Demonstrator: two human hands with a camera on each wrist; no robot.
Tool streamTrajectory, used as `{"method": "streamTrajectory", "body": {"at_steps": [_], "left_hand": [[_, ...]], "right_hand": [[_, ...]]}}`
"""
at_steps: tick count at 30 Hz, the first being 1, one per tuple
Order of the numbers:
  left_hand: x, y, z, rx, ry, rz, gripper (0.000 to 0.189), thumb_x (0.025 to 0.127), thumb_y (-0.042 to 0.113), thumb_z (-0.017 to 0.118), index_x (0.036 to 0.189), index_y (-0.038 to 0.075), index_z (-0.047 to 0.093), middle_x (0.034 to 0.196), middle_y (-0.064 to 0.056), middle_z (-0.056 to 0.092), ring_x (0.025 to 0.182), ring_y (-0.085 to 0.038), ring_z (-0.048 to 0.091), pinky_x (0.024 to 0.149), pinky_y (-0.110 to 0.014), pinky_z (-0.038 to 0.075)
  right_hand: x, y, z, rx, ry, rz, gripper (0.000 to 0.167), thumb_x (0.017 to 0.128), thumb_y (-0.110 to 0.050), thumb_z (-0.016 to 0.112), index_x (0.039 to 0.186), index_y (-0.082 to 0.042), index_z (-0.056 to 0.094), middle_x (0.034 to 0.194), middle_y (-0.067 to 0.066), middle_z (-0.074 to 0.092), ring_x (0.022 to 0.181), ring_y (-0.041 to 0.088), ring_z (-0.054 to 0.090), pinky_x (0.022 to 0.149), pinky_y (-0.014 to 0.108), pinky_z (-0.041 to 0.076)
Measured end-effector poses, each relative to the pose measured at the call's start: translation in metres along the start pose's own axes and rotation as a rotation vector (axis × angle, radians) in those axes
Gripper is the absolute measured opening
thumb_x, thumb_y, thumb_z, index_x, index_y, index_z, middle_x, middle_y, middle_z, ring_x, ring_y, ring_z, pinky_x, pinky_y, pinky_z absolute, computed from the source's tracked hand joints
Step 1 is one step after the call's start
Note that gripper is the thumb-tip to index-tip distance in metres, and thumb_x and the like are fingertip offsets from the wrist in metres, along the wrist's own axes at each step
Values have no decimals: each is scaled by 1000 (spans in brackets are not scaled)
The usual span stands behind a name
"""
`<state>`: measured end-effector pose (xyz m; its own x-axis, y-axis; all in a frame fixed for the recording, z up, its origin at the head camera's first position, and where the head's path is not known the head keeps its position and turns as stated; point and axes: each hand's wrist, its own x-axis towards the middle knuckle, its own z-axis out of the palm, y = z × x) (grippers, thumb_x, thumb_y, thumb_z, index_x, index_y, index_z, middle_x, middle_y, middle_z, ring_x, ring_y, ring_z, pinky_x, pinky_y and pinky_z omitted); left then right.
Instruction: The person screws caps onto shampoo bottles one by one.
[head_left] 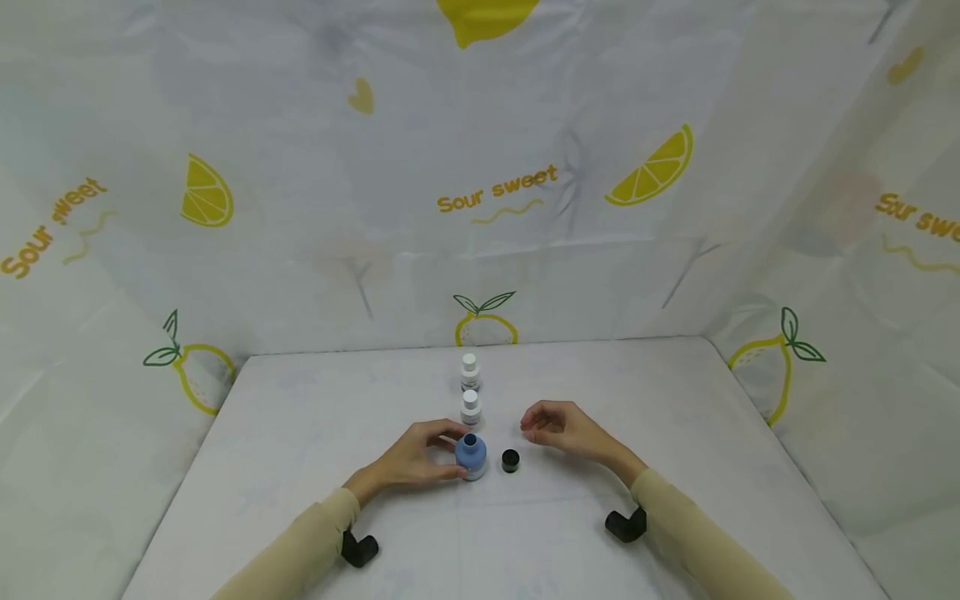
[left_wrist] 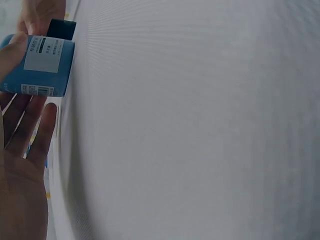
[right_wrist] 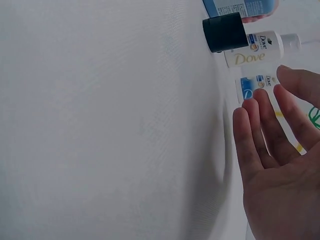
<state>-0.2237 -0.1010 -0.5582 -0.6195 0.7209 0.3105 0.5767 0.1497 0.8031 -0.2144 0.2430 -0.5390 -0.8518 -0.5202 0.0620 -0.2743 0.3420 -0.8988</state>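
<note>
My left hand (head_left: 416,454) grips a small blue bottle (head_left: 471,457) that stands upright on the table, its dark mouth uncovered. The thumb lies on the near side of the bottle and the fingers reach behind it; a white label shows in the left wrist view. Just right of the bottle, a black cap (head_left: 510,461) rests on the table. My right hand (head_left: 566,429) hovers beyond the cap to its right, fingers loosely bent and holding nothing. Behind the blue bottle stands a white Dove bottle (head_left: 471,412) with a white cap.
A second white-capped bottle (head_left: 470,377) stands farther back, in line with the first. White cloth covers the table (head_left: 337,392). A lemon-printed curtain (head_left: 300,208) rises at the back and sides.
</note>
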Motion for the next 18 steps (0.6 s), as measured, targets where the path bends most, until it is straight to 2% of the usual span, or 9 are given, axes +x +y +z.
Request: {"method": "streamTrajectory", "body": {"at_steps": [5, 8, 14, 18], "left_hand": [[0, -2, 1, 4, 12, 12, 51, 87, 8, 91, 132, 1, 69, 128, -17, 76, 117, -11, 74, 101, -32, 64], [0, -2, 1, 9, 18, 25, 50, 87, 7, 90, 131, 1, 69, 126, -16, 76, 115, -10, 74, 100, -31, 65], [1, 1, -1, -5, 20, 36, 49, 86, 7, 90, 130, 2, 70, 124, -16, 76, 113, -6, 72, 99, -31, 65], [4, 4, -4, -5, 28, 59, 48, 87, 8, 90, 130, 2, 69, 124, -16, 76, 114, -8, 72, 99, -32, 65]], "right_hand": [[-2, 1, 3, 13, -38, -8, 21, 101, -4, 72, 120, 4, 71, 115, 25, 74, 99, 10, 70, 90, 19, 59], [-3, 2, 4, 16, -52, -23, 22, 100, -3, 73, 121, 4, 71, 116, 25, 74, 101, 15, 71, 92, 19, 60], [-4, 3, 6, -48, -74, -65, 27, 97, -3, 75, 124, -3, 73, 119, 20, 77, 107, 32, 73, 97, 26, 60], [-5, 2, 8, -85, -120, -73, 35, 94, -6, 79, 128, -8, 73, 123, 14, 77, 112, 31, 70, 101, 27, 58]]}}
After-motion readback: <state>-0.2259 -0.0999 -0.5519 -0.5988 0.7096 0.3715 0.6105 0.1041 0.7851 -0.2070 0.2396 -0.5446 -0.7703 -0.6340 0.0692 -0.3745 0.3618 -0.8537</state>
